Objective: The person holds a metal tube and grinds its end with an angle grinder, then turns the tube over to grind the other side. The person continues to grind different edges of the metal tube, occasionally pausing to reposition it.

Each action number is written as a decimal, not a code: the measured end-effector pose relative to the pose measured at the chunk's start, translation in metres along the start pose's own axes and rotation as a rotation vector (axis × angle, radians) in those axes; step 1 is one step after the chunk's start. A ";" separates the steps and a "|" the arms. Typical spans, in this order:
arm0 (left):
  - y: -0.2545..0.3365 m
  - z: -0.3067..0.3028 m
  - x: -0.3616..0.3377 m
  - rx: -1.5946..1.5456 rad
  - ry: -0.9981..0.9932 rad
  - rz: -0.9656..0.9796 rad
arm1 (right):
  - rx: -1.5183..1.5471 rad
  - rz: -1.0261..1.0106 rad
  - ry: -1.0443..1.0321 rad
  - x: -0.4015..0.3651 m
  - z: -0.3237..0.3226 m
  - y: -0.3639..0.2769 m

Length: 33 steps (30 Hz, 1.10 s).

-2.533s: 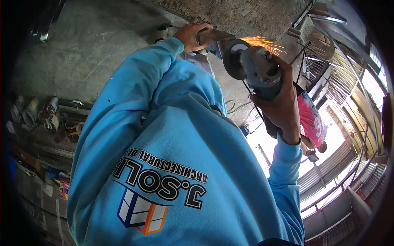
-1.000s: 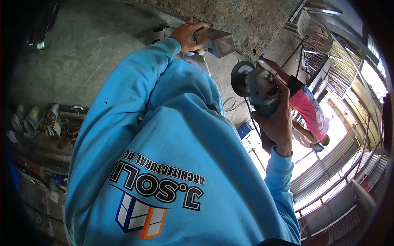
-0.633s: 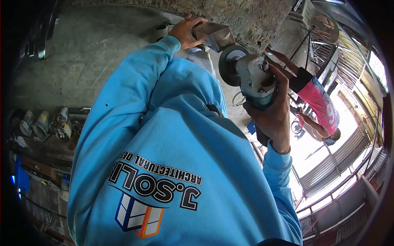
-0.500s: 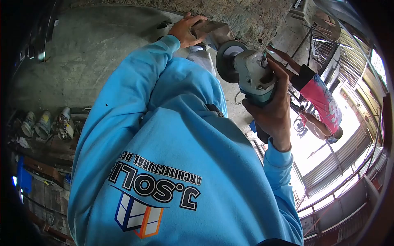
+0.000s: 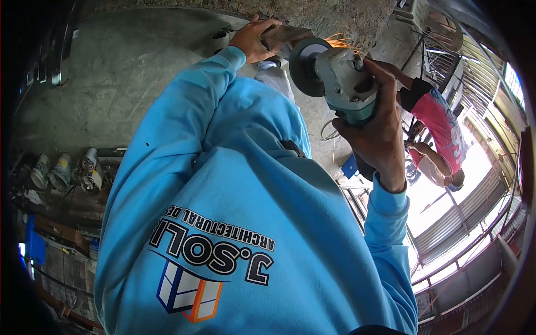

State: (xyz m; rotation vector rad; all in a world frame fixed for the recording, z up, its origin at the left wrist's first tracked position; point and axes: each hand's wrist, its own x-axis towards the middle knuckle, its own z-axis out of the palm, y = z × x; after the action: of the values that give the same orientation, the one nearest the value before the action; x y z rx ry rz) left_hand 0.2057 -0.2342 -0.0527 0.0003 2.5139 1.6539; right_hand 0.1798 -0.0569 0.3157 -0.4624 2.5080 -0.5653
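My right hand (image 5: pixel 379 123) is closed round the body of an angle grinder (image 5: pixel 349 84), which has a grey gear head and a green-blue housing. Its round disc (image 5: pixel 306 66) is up against a brownish metal piece (image 5: pixel 290 33), and orange sparks (image 5: pixel 339 41) fly off to the right. At the piece's left end, my left hand (image 5: pixel 254 42) grips it at the edge of a rough, worn worktop (image 5: pixel 335 15). The disc and grinder head hide part of the metal piece.
A person in a pink shirt (image 5: pixel 438 131) is at the right, with an arm reaching close behind the grinder. Concrete floor (image 5: pixel 123 72) lies to the left. Several dirty containers (image 5: pixel 60 173) stand at the lower left, near a blue object (image 5: pixel 34 241). Metal bars (image 5: pixel 480 84) are at the far right.
The grinder has moved up and slightly left, bringing its disc to the metal piece. Sparks have appeared. My left hand has stayed nearly still.
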 end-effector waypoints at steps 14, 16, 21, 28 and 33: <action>0.001 -0.005 0.003 0.091 -0.007 0.027 | 0.040 0.165 -0.017 -0.023 -0.002 0.014; -0.001 -0.004 0.004 0.086 -0.013 0.014 | 0.046 0.170 -0.021 -0.027 -0.003 0.015; -0.006 -0.003 0.005 0.068 -0.065 -0.016 | 0.058 0.153 -0.006 -0.031 -0.003 0.018; 0.009 -0.014 0.004 0.080 -0.087 -0.031 | 0.023 0.121 0.006 -0.017 -0.002 0.014; 0.015 -0.017 0.002 0.050 -0.116 -0.063 | 0.041 0.092 0.019 -0.010 -0.002 0.015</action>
State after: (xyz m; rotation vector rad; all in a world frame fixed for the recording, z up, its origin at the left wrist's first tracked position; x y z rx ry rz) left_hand 0.2011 -0.2434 -0.0324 0.0217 2.4419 1.5219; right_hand 0.1839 -0.0391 0.3145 -0.3265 2.5158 -0.5868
